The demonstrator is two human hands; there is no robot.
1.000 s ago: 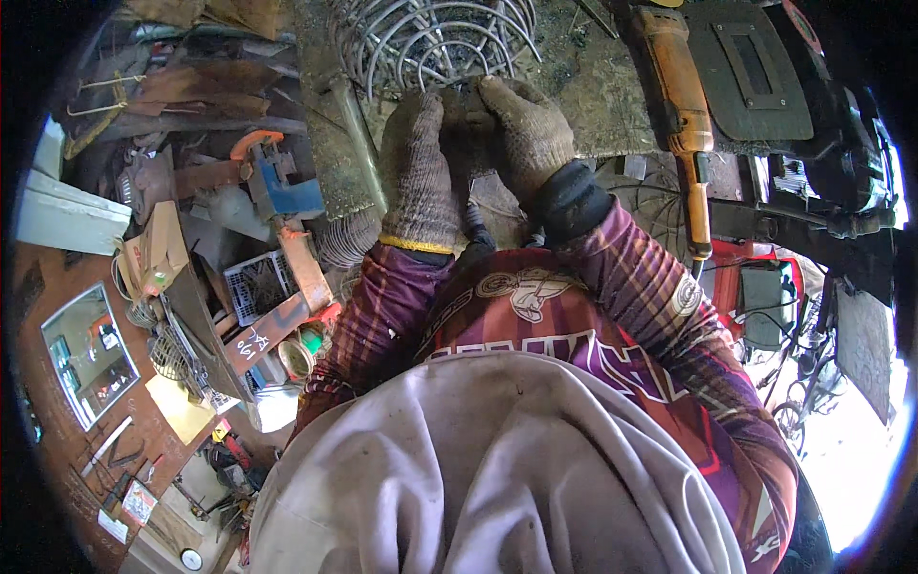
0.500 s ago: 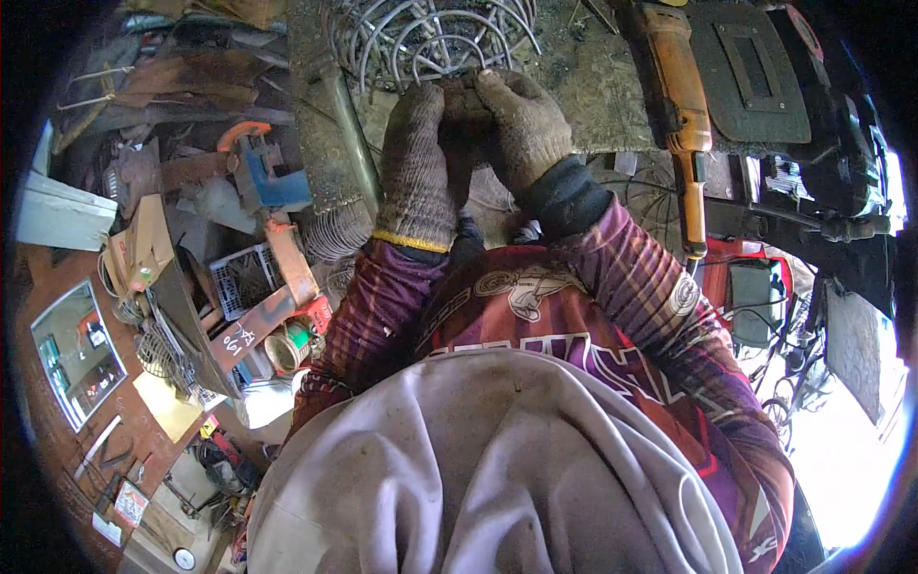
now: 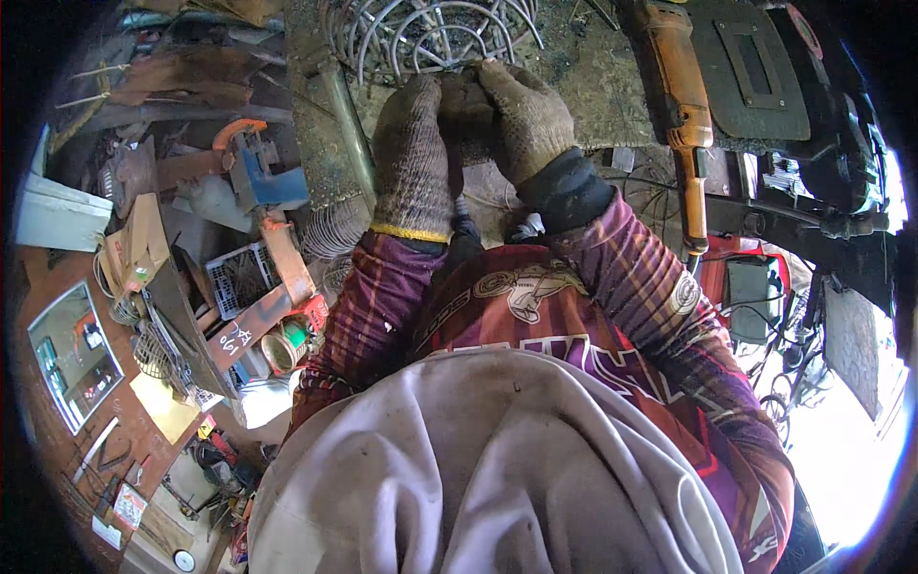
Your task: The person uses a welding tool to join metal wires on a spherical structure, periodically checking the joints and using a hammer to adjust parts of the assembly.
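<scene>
Both my hands wear worn grey-brown knitted gloves and sit close together at the near edge of the workbench. My left hand is closed, its thumb side up and its fingertips turned away from view. Opposite it, my right hand is closed too, with the thumb pointing forward. A dark brown piece lies between them in shadow; its kind cannot be made out. Just beyond my fingertips stands an open frame of bent metal rods, curved into overlapping loops, resting on the bench.
An orange angle grinder lies right of my hands, beside a dark welding mask. A metal pipe slants along the bench's left part. Farther left are a blue-and-orange clamp, a crate and a brown board with tools.
Both hands have shifted slightly forward, and the left one a little to the left. They stay closed around the dark piece. The rod frame looks nearly unchanged.
</scene>
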